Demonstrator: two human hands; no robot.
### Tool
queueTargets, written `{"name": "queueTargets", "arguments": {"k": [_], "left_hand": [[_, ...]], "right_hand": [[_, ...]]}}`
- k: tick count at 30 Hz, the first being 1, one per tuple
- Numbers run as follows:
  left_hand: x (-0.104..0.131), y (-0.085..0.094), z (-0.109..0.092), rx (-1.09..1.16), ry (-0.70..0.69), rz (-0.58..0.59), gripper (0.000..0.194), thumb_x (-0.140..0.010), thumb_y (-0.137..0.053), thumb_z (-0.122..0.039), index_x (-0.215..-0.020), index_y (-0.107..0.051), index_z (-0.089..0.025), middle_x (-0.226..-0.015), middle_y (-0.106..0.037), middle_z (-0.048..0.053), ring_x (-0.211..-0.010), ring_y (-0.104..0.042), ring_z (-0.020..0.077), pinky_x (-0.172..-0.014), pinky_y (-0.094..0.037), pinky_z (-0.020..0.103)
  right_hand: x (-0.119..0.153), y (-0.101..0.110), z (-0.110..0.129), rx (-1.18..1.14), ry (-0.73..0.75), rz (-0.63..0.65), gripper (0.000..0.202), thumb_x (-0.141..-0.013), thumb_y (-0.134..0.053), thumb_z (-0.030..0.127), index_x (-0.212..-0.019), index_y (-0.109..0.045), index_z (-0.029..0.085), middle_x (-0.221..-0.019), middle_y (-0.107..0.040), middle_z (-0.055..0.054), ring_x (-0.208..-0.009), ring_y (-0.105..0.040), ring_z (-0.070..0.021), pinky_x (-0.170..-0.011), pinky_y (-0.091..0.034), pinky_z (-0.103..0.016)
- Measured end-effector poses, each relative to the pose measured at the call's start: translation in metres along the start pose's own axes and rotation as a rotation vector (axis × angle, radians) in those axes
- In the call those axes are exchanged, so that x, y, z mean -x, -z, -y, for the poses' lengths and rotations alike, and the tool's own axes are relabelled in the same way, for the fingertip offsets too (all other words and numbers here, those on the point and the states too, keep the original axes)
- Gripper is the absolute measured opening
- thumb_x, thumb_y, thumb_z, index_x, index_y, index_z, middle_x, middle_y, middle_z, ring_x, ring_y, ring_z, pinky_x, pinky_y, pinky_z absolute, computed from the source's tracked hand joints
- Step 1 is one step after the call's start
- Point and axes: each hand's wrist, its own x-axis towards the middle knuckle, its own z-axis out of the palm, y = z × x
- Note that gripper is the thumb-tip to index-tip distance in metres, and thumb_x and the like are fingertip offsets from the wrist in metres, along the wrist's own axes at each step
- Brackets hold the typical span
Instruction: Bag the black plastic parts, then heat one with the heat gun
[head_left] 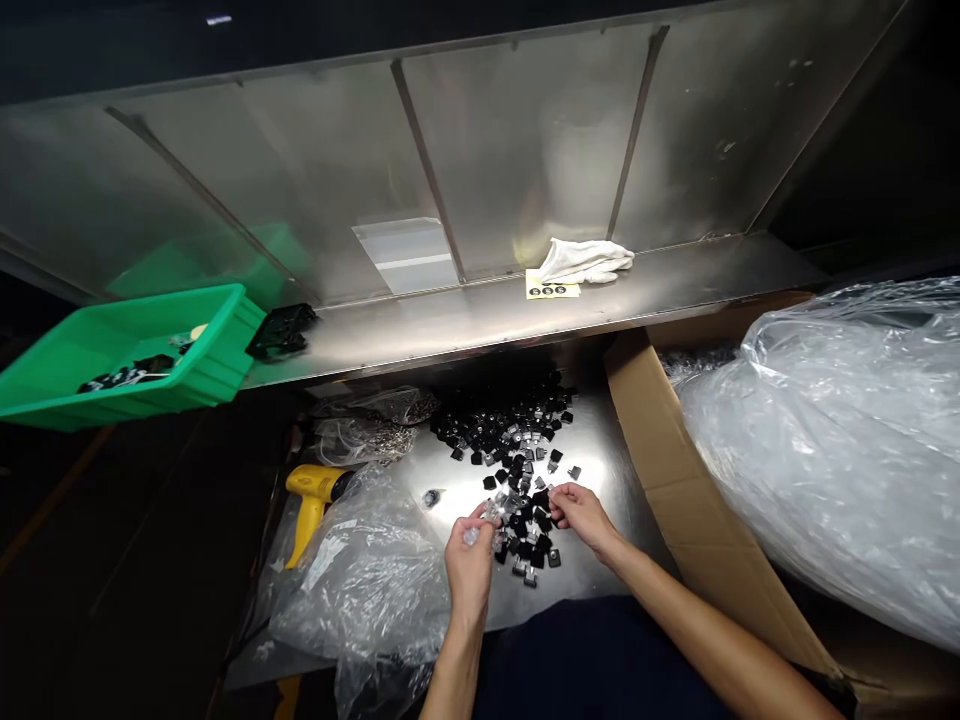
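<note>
My left hand [469,565] is closed around several small clear plastic pieces [471,536], some of which stick out past the fingertips. To its right, my right hand [583,514] is in a pinch at the edge of a pile of small black parts [534,535]. Whatever lies between its fingertips is too small to make out. The black parts, some with grey metal faces showing, spread between my hands and back across the steel worktop [611,475]. A single small dark part [430,497] sits apart on the left.
Left of my hands are a crumpled clear bag [367,570], a yellow power driver [307,500] and a bag of small metal parts [390,440]. A cardboard box [697,510] with a large plastic bag [840,450] stands right. The shelf above bears a green bin [225,350] and white gloves [585,262].
</note>
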Motion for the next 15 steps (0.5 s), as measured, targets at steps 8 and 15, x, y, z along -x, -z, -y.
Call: {"name": "queueTargets", "arguments": {"k": [8, 15], "left_hand": [[0.044, 0.043, 0.036, 0.151, 0.231, 0.009, 0.028, -0.076, -0.067, -0.04, -0.095, -0.062, -0.02, -0.068, -0.061, 0.001, -0.06, -0.06, 0.0177, -0.051, -0.054, 0.03], [0.079, 0.071, 0.085, 0.144, 0.42, -0.089, 0.052, -0.063, -0.074, -0.068, -0.061, -0.055, -0.019, -0.053, -0.056, 0.003, -0.047, -0.055, 0.0166, -0.044, -0.051, 0.03]], "right_hand": [[-0.039, -0.081, -0.004, 0.593, 0.283, 0.22, 0.022, -0.087, -0.049, 0.032, -0.097, -0.064, 0.02, -0.087, -0.068, -0.003, -0.078, -0.064, -0.0169, -0.07, -0.048, -0.027], [-0.083, -0.21, -0.001, 1.06, 0.509, 0.489, 0.065, -0.07, -0.064, 0.013, -0.133, -0.054, 0.023, -0.136, -0.051, -0.012, -0.119, -0.052, -0.0288, -0.096, -0.041, -0.037]]}}
